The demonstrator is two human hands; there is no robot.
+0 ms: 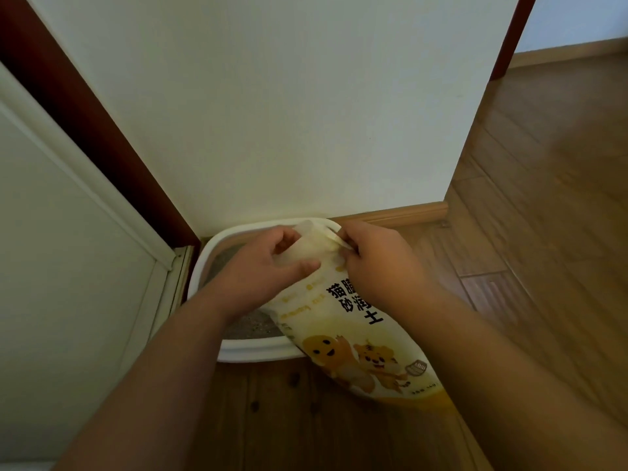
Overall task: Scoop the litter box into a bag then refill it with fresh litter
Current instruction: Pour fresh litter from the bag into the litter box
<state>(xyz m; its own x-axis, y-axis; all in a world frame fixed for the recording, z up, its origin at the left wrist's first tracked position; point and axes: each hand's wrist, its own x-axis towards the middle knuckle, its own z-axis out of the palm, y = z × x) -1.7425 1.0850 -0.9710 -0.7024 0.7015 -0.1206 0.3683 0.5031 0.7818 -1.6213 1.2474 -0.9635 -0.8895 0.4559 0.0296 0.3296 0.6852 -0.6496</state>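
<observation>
A white litter box (217, 248) stands on the wooden floor against the wall, with grey litter (253, 326) showing inside. A cream and yellow litter bag (343, 331) with cartoon animals and dark characters lies tilted across the box's right side, its top end over the box. My left hand (263, 266) grips the bag's top corner, fingers curled round it. My right hand (377, 263) pinches a thin strip at the bag's top edge. Both forearms cover much of the box and bag.
A white wall (289, 113) rises directly behind the box, with a wooden skirting board (407, 212) at its foot. A dark red door frame (102, 141) and white door (68, 249) stand to the left. Wooden floor (543, 198) stretches to the right and in front.
</observation>
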